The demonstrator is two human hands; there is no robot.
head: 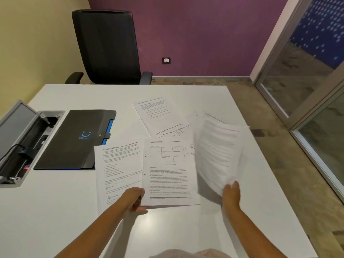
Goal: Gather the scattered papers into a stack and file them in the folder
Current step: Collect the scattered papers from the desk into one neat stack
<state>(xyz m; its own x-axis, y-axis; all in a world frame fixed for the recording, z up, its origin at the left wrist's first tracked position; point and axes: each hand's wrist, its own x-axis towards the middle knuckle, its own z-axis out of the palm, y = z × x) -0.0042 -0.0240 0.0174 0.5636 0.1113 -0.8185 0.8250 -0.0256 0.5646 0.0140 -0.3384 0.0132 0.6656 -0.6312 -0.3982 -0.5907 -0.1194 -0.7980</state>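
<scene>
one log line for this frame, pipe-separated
phase: gathering | left hand: grips table-printed sheet | right hand: lifts blurred sheets | folder: closed, left | loose papers: remain

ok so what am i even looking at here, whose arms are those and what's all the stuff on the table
This is one picture from a camera worn on a person's head, looking forward and down, so the two bare arms are the wearer's own. There is no robot. The left hand grips the near corner of a printed sheet with a table on it. The right hand holds up a blurred sheet, lifted off the white table. More printed pages lie loose, one near the left hand and others further back. A closed black folder with a blue smile logo lies to the left, beside an open cable hatch. A black office chair stands behind the table.
</scene>
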